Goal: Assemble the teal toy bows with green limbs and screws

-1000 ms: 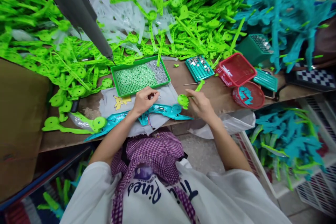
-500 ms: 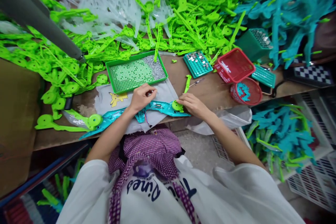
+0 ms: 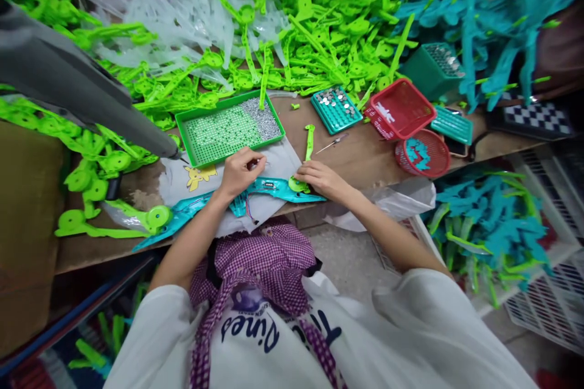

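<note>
A turquoise plastic shell (image 3: pixel 274 187) lies across the front of the bench, with wires and a small metal part in it. My right hand (image 3: pixel 326 179) is closed on a bright green plastic arm (image 3: pixel 309 141), whose round end sits over the shell's right part. My left hand (image 3: pixel 241 171) is held above the shell's middle near the green tray, fingertips pinched; what they hold is too small to make out. At the shell's left end is another green arm (image 3: pixel 98 231) with a round end. A grey tool with a thin bit (image 3: pixel 132 112) slants down from the upper left.
A green tray (image 3: pixel 180 140) holds small screws. Beside it are a teal grid tray (image 3: pixel 335 126) with silvery discs, a small screwdriver (image 3: pixel 336 141), a red basket (image 3: pixel 406 127) and a round red basket (image 3: pixel 438 164). Green arms (image 3: pixel 328 55) and turquoise shells (image 3: pixel 479 18) are heaped behind.
The grey tool has come down and to the right, its tip now near the tray's lower left corner. The view has shifted slightly; both hands keep much the same pose.
</note>
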Tool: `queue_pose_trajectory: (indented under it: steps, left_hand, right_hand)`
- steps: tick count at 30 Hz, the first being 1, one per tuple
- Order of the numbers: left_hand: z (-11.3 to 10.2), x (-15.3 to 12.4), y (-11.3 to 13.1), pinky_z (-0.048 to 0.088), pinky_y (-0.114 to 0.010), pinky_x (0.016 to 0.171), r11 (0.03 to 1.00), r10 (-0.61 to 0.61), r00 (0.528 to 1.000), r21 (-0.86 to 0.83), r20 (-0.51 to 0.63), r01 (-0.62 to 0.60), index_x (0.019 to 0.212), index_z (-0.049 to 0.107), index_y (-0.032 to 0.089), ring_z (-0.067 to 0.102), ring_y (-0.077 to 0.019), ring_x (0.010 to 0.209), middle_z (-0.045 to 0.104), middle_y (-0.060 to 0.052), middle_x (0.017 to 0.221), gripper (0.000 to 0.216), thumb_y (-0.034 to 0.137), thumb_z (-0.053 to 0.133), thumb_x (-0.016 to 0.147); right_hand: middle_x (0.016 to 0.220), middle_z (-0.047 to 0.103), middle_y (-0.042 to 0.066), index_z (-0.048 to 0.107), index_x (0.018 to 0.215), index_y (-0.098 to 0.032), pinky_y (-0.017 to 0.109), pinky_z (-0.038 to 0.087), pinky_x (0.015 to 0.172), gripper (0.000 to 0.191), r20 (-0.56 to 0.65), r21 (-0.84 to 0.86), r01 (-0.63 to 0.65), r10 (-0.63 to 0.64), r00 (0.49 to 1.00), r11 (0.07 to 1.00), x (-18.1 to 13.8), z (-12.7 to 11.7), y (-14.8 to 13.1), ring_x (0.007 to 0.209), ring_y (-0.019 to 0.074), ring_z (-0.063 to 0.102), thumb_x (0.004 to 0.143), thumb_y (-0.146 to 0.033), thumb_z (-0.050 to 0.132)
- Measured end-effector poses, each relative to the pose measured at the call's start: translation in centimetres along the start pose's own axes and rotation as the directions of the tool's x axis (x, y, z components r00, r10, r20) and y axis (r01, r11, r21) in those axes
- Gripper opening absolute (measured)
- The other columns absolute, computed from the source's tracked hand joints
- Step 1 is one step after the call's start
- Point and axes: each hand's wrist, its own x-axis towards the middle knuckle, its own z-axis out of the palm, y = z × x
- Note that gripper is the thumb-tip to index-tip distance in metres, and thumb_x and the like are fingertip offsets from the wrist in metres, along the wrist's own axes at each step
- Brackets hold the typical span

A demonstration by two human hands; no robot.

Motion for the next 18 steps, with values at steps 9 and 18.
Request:
queue_pose_trajectory:
  steps: [9, 18]
  left_hand:
    - [-0.4, 0.1, 0.1, 0.048, -0.026, 0.059, 0.976, 0.046, 0.998, -0.216, 0.043, -0.036, 0.085, 0.077, 0.021, 0.062, -0.0133, 0.066, 0.074, -0.003, 0.077, 0.028, 0.044, 0.066, 0.095]
    - [-0.2, 0.2, -0.1, 0.046, -0.026, 0.059, 0.981, 0.053, 0.999, -0.188, 0.007, -0.05, 0.086, 0.077, 0.02, 0.063, -0.0134, 0.066, 0.074, -0.004, 0.077, 0.03, 0.045, 0.066, 0.096]
  right_hand:
    - [0.142, 0.062, 0.013, 0.066, 0.129, -0.025, 0.05, 0.048, 0.113, 0.05, -0.321, 0.335, -0.3, 0.408, 0.855, 0.893, 5.9, 0.2, -8.2, 0.137, 0.0281, 0.056, 0.094, -0.061, 0.057]
    - [0.061, 0.064, -0.001, 0.059, 0.072, -0.021, 0.024, 0.044, 0.047, 0.058, -0.012, 0.836, -0.351, 0.654, 0.756, 0.422, 9.4, -2.4, -8.6, 0.045, 0.0097, 0.055, 0.078, -0.078, 0.065]
